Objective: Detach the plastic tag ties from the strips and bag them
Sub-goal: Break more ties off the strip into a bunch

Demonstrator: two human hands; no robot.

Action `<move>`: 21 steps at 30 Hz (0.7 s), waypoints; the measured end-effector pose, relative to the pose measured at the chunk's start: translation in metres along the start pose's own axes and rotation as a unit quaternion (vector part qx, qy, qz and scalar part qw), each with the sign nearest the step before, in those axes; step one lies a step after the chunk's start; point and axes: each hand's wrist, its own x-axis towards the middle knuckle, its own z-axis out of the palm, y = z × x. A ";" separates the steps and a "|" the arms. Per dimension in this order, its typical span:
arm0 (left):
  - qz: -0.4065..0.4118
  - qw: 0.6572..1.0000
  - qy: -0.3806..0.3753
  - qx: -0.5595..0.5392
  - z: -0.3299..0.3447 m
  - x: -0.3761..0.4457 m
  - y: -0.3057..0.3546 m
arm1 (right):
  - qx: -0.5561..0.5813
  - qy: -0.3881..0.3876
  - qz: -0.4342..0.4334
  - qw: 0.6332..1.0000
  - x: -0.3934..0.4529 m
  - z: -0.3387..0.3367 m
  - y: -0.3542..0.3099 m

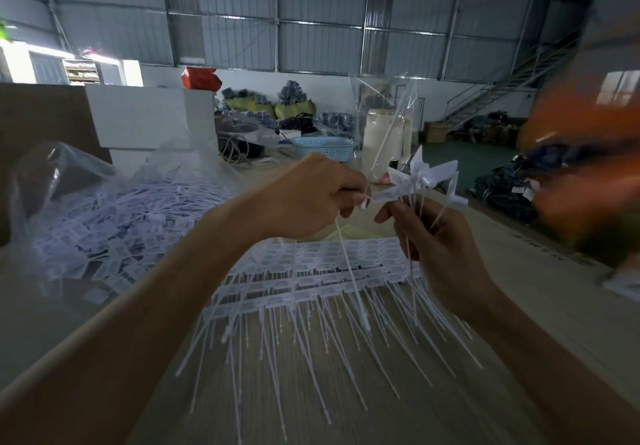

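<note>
Mostly blurred orange rt edge [585, 154], left hand [311, 195] grip hides tag tie [349, 264] head

No legible text anywhere in the view.

The white tag ties [311, 271] lying in rows at the centre of the frame carry small printed marks on their flags, too blurred to read. A dark line of print runs along the desk [540, 247] edge at the right of the frame, smeared and unreadable. The loose ties [114, 230] heaped at the left show the same illegible marks.
</note>
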 end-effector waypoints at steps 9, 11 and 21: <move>-0.017 0.987 0.012 -0.160 -0.003 -0.004 -0.009 | 0.029 0.001 -0.002 1.000 -0.002 0.004 -0.006; -0.009 0.992 0.035 -0.119 0.000 -0.003 -0.008 | 0.078 0.003 0.050 0.996 -0.002 0.005 -0.004; 0.006 0.996 0.032 -0.084 -0.004 -0.004 -0.009 | 0.148 -0.031 0.098 0.984 0.000 0.006 -0.001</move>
